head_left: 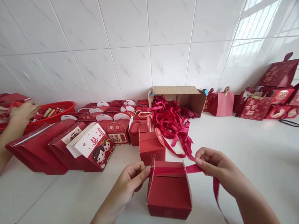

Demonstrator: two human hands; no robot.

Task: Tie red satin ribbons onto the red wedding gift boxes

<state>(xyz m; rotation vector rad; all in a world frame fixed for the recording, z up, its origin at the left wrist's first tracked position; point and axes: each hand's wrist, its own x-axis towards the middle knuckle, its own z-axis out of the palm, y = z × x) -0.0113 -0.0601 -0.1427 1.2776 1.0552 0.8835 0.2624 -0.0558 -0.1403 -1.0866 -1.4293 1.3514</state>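
A red gift box [169,196] rests in front of me near the table's front edge. A red ribbon [193,168] runs across its top between the two raised side flaps. At the left flap, my left hand [135,179] is closed, thumb and finger pinching where the ribbon comes out; its end is hidden by the fingers. To the right of the box, my right hand [217,165] pinches the same ribbon, whose tail hangs down below the palm. Just behind stands another red box [150,146] with a rounded flap.
A cardboard box [201,100] on its side spills a heap of red ribbons [170,119]. Finished-looking boxes [256,106] stand right; several boxes [118,131] fill the back left. Another person's hands [21,114] are over a red basin [69,104] at far left.
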